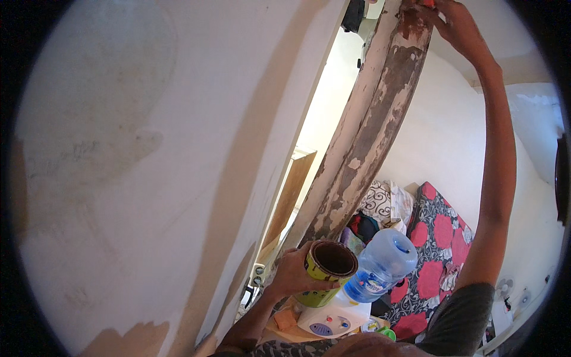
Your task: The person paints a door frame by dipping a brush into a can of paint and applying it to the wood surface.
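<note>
My left hand (291, 275) is wrapped round a yellow-green paint can (321, 291), low in the middle of the head view. Dark brown paint coats the can's inside and has run over its rim; the can is slightly tilted. My right arm reaches up to the top edge of the view. There my right hand (455, 24) is closed on a red-orange tool (428, 3), mostly cut off by the edge, so its kind is unclear. It is at the top of a wooden door frame (386, 95) with flaking paint. Fresh-looking reddish-brown paint (413, 27) covers the wood just below the hand.
A white water dispenser (336, 318) with a clear blue water bottle (383, 268) stands just beyond the can. Behind it are piled cloths (377, 202) and a red-and-black flowered mattress (431, 262). A pale wall (148, 178) fills the left side.
</note>
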Action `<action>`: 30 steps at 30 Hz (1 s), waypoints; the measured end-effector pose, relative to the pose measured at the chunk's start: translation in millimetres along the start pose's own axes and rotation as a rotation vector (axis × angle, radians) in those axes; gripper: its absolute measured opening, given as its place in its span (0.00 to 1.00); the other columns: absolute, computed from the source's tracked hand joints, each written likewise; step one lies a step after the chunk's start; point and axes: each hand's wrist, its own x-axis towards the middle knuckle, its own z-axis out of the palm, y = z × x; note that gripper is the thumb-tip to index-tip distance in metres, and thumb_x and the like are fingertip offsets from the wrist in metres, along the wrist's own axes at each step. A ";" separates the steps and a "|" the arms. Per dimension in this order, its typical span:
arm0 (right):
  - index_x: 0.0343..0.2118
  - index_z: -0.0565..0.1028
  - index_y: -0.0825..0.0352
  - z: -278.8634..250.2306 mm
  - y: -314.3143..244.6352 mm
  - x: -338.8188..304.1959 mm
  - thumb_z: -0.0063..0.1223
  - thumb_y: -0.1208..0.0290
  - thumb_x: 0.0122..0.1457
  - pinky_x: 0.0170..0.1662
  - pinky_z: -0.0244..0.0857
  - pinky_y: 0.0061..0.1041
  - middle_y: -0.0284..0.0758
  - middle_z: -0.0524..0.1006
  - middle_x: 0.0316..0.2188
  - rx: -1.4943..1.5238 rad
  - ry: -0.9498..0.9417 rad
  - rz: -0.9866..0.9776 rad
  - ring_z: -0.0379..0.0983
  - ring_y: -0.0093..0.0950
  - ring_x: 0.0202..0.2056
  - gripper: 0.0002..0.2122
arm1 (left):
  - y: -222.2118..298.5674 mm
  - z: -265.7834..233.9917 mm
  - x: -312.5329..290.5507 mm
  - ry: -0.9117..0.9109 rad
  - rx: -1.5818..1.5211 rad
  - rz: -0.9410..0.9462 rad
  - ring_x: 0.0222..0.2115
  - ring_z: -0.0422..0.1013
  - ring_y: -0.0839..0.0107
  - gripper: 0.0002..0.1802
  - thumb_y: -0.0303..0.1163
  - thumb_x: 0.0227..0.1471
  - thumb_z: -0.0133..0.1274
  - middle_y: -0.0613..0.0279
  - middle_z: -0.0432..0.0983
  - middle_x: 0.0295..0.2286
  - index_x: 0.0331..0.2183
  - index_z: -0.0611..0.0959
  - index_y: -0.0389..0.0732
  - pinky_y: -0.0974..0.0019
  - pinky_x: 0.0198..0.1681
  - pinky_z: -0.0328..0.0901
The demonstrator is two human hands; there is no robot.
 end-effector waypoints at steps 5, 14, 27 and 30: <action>0.31 0.77 0.72 -4.0 26.1 17.0 0.54 0.72 0.60 0.33 0.67 0.31 0.40 0.78 0.24 0.009 0.144 0.265 0.74 0.31 0.28 0.07 | 3.2 -6.3 -1.5 0.021 0.050 -0.004 0.41 0.77 0.63 0.52 0.63 0.25 0.70 0.60 0.80 0.39 0.50 0.74 0.44 0.57 0.55 0.59; 0.32 0.76 0.72 31.5 89.1 35.6 0.51 0.71 0.62 0.34 0.69 0.28 0.41 0.78 0.25 -0.183 0.367 0.196 0.76 0.30 0.29 0.08 | 5.9 -9.0 -3.9 0.042 0.082 -0.035 0.39 0.77 0.61 0.49 0.63 0.26 0.70 0.60 0.81 0.37 0.47 0.76 0.44 0.56 0.54 0.61; 0.49 0.75 0.61 23.4 -25.7 -80.8 0.56 0.73 0.57 0.57 0.67 0.37 0.42 0.72 0.54 -0.173 0.034 -0.012 0.68 0.42 0.56 0.15 | 5.6 -0.8 -3.9 -0.013 0.003 -0.002 0.39 0.78 0.63 0.48 0.62 0.26 0.71 0.61 0.81 0.37 0.47 0.76 0.46 0.57 0.54 0.60; 0.48 0.76 0.68 22.0 24.1 -54.6 0.53 0.70 0.63 0.38 0.69 0.31 0.40 0.81 0.39 0.010 0.092 0.081 0.78 0.30 0.33 0.12 | 6.7 -2.2 -6.1 -0.006 0.014 0.026 0.39 0.78 0.63 0.48 0.62 0.26 0.71 0.61 0.81 0.37 0.47 0.76 0.45 0.57 0.53 0.61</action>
